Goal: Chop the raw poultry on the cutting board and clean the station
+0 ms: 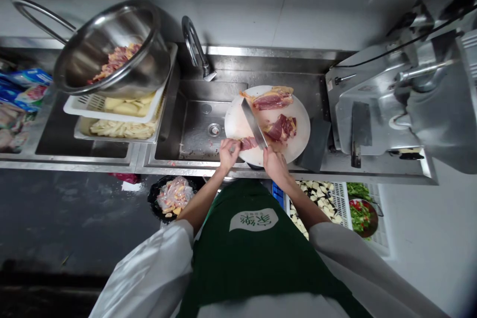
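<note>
On a round white cutting board (233,119) lie two larger pieces of raw dark red meat, one with yellowish skin (274,99) at the back and one (282,128) at the right. My right hand (276,163) grips the handle end of a cleaver (252,121), whose blade slants away to the back left across the board. The fingers of my left hand (229,153) are closed on a smaller strip of meat (248,143) at the board's front left edge. The blade is just right of that strip; whether they touch I cannot tell.
Left of the board are a sink basin (194,131) and a faucet (196,47). A steel bowl (112,54) of cut meat rests tilted over a white basket (87,109). At right, a second cleaver (360,126) lies on a slicing machine (402,89). Vegetable baskets (342,198) stand below.
</note>
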Demonstrator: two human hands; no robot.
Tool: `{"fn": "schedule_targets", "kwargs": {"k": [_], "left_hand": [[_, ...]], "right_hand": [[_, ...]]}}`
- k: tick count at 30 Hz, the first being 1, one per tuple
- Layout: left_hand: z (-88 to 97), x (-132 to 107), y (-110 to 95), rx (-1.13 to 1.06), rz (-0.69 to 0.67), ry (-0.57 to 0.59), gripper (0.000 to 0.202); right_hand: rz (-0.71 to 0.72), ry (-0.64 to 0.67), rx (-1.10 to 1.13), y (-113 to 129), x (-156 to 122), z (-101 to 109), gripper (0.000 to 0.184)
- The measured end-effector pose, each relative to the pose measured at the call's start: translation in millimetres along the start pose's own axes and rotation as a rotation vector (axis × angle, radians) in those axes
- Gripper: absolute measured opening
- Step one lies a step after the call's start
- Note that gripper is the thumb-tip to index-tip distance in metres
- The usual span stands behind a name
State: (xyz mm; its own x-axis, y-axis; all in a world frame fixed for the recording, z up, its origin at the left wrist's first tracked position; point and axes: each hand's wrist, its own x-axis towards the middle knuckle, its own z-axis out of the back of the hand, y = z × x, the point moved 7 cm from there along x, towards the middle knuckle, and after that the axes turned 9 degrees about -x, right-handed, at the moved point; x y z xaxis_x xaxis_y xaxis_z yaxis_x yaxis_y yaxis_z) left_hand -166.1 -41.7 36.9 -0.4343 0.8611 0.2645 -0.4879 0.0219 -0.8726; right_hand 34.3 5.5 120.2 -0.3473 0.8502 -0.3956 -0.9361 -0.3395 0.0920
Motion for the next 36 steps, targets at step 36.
{"fn": "schedule_targets", "kwargs": {"k": [36], "left_hand": [[-103.2, 49.9, -56.0, 0.336, 0.096, 0.368, 0.034]], "right_hand": [[-0.231, -0.373, 0.433, -109.0, 19.9, -11.6, 0.04]]}}
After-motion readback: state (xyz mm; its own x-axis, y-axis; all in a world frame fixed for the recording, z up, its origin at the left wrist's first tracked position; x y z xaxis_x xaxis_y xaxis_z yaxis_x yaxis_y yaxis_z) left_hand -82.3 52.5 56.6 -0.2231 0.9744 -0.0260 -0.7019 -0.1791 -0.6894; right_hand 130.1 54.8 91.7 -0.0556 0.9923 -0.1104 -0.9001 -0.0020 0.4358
